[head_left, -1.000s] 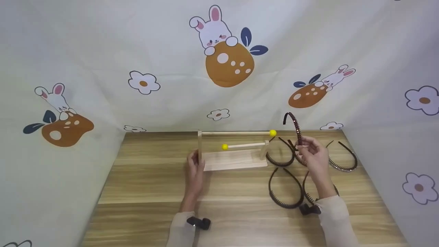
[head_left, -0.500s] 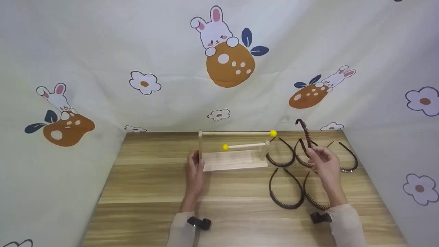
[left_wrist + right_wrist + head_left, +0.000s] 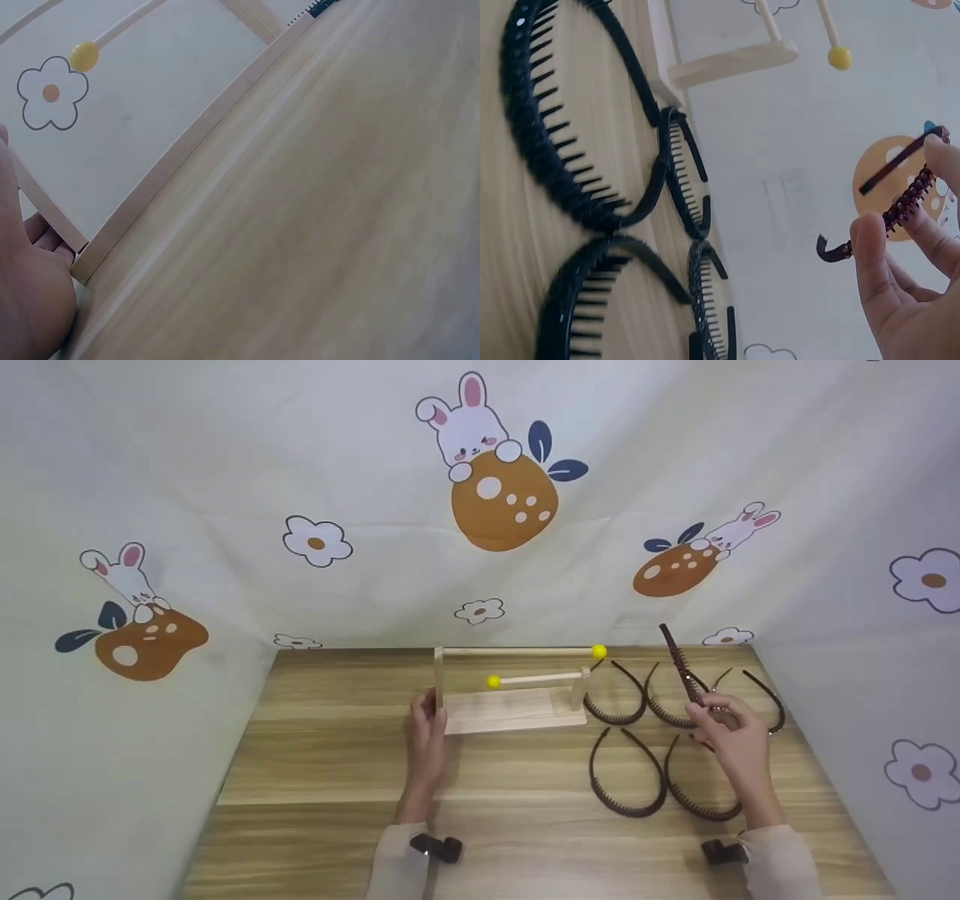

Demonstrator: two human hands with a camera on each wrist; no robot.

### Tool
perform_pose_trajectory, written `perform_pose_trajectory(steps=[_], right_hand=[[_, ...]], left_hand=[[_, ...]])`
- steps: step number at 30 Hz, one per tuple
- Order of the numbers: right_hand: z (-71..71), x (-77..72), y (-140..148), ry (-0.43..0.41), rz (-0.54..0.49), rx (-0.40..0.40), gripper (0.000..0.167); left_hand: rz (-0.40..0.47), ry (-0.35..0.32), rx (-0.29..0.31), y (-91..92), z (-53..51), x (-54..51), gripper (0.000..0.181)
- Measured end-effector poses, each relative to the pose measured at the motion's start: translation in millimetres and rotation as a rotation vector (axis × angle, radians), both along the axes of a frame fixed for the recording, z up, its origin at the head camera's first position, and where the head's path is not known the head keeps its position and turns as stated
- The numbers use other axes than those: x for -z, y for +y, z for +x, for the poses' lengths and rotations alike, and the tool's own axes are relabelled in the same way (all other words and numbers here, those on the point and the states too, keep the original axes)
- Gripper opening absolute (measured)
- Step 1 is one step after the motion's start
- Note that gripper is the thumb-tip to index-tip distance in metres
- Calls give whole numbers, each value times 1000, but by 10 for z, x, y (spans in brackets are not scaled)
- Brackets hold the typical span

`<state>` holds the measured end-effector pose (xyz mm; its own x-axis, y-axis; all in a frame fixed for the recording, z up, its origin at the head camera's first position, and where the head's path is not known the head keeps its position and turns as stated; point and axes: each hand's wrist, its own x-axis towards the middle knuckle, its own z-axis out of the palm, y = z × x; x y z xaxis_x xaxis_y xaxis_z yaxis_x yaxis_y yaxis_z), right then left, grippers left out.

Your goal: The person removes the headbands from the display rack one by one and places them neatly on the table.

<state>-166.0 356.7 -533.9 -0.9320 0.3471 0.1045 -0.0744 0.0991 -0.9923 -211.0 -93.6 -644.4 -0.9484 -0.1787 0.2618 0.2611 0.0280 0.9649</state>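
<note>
My left hand [image 3: 427, 739] holds the left upright of a pale wooden stand [image 3: 514, 712] that has two horizontal rods tipped with yellow balls. Thumb and fingers lie on either side of that upright. In the left wrist view, the hand [image 3: 34, 307] is at the corner of the stand's base [image 3: 169, 161]. Above the table, my right hand [image 3: 739, 750] pinches a dark red, beaded, toothed headband [image 3: 680, 664], seen nearly edge-on from the head. The right wrist view shows this headband [image 3: 909, 202] between thumb and fingers, both its ends free.
Several dark toothed headbands lie on the wood-grain table [image 3: 322, 765] right of the stand, among them one at the front [image 3: 628, 813] and one behind it [image 3: 619, 721]. My right hand partly covers some of them. A printed cloth [image 3: 375, 585] rises behind and beside the table.
My right hand has moved right and nearer to me, carrying the headband. The headband has turned from a visible arch to nearly edge-on. The left hand and stand stay in place.
</note>
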Motion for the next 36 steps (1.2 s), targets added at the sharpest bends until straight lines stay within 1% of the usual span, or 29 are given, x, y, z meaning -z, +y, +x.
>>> perform_pose_trajectory(steps=[2, 3, 6, 9, 11, 14, 18, 21, 26, 32, 36], right_hand=[[29, 14, 34, 8, -18, -15, 27], [44, 22, 51, 3, -4, -21, 28], [79, 53, 102, -18, 104, -18, 31], [109, 84, 159, -57, 251, -4, 36], [132, 105, 205, -84, 304, 1, 40], [174, 138, 278, -118, 332, -8, 44], [238, 193, 365, -135, 370, -15, 48], [292, 232, 424, -143, 407, -4, 49], [393, 292, 560, -180, 467, 17, 51], [510, 375, 713, -248, 498, 9, 55], [586, 430, 828, -248, 507, -22, 55]], left_hand=[[-7, 8, -7, -1, -6, 2, 44], [-12, 9, -10, -1, -7, 3, 44], [-16, 17, -15, 1, -7, -7, 43], [-20, 15, -19, 4, -7, -13, 42], [-15, 10, -22, 5, -10, -15, 43], [-6, 0, -19, 5, -10, -20, 43], [0, 3, -13, 2, -8, -18, 43], [-3, 3, -11, -4, -1, -9, 43], [-16, 9, -11, -7, -3, -5, 45], [-30, 14, -9, -11, -13, -6, 45], [-33, 4, -6, -13, -1, -21, 45]])
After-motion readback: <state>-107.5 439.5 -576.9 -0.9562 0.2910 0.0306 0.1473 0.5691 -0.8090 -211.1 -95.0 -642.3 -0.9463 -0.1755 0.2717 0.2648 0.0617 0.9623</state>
